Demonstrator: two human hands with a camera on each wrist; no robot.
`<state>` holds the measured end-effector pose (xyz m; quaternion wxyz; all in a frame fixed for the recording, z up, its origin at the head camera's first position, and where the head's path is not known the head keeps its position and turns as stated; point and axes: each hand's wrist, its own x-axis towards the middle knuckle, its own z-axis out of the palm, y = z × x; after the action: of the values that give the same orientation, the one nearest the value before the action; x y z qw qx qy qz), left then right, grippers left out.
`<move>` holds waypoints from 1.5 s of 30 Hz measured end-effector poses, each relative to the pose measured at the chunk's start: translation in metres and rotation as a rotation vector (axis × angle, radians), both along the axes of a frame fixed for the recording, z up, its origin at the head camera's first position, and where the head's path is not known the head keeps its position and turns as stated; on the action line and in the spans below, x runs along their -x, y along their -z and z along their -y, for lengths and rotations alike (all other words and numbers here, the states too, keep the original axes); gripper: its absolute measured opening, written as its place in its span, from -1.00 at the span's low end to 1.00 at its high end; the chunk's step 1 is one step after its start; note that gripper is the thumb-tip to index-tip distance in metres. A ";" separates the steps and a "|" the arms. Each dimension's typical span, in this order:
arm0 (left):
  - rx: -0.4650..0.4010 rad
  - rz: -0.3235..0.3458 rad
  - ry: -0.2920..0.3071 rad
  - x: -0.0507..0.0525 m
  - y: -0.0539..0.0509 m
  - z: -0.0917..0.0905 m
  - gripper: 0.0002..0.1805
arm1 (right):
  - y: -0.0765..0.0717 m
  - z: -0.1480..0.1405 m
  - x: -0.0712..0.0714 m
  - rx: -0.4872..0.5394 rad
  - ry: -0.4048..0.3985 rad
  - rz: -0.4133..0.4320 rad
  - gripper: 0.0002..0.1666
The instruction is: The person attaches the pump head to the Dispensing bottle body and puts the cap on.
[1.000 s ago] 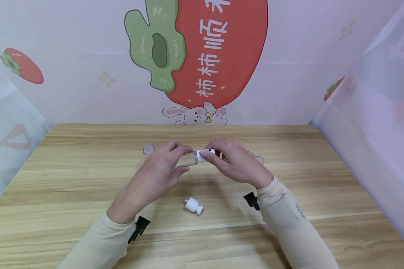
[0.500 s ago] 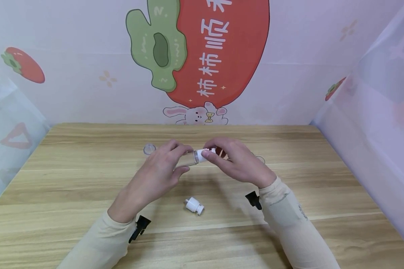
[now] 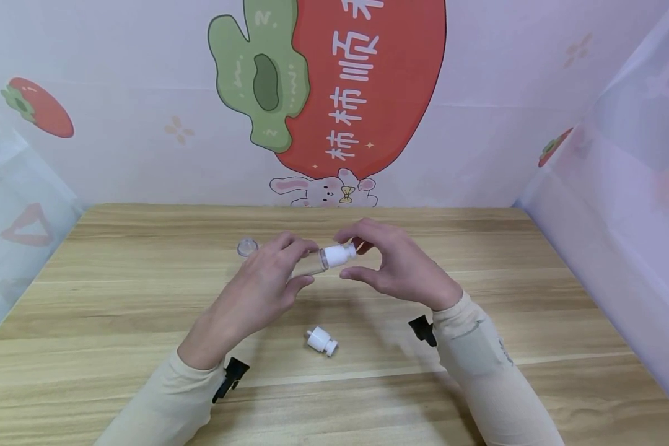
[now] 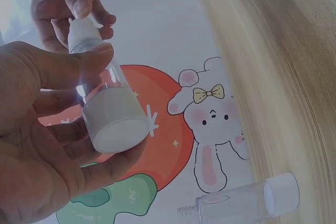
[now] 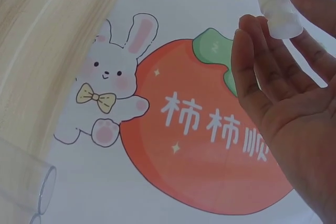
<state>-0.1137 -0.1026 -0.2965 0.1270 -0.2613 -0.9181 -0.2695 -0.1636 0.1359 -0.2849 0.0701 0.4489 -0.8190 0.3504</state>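
Observation:
My left hand [image 3: 259,282] grips a small clear bottle [image 4: 116,119] with a white base, tilted and held above the table. A white pump head [image 3: 339,255] sits on the bottle's neck, pointing right. Around that pump head, my right hand [image 3: 398,263] is spread, with the thumb apart from the fingers. In the right wrist view the fingertips [image 5: 245,35] are close to the white pump head [image 5: 278,14]; whether they touch it I cannot tell. A second white pump head [image 3: 321,341] lies loose on the table in front of the hands.
Another clear bottle [image 4: 236,203] with a white base lies on its side, its far end [image 3: 248,248] showing beyond my left hand. Clear tube-like covers [image 5: 31,182] lie at the right. A printed sheet [image 3: 451,155] rises behind the wooden table [image 3: 145,297].
My right thumb and fingers have let go of the pump head and spread apart, the hand shifting slightly right. The left hand with the bottle stays in place.

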 end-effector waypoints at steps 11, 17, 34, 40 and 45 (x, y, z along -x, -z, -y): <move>-0.039 0.024 0.019 0.000 0.000 -0.001 -0.52 | 0.000 0.002 -0.002 0.004 0.006 -0.019 -0.54; -0.043 0.029 0.014 -0.001 -0.002 -0.001 -0.52 | 0.001 0.002 -0.001 0.015 0.003 -0.026 -0.57; -0.043 -0.001 0.010 -0.001 -0.002 0.000 -0.50 | 0.002 0.004 0.000 0.009 0.001 0.009 -0.69; -0.047 -0.001 0.010 -0.001 -0.002 0.000 -0.51 | 0.002 0.005 0.000 0.003 0.021 0.046 -0.77; -0.048 -0.004 0.000 0.000 -0.002 -0.001 -0.48 | 0.003 0.006 0.000 -0.021 0.060 0.086 -0.82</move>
<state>-0.1134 -0.1016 -0.2950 0.1350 -0.2590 -0.9111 -0.2909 -0.1635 0.1296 -0.2879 0.0405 0.4093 -0.8381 0.3584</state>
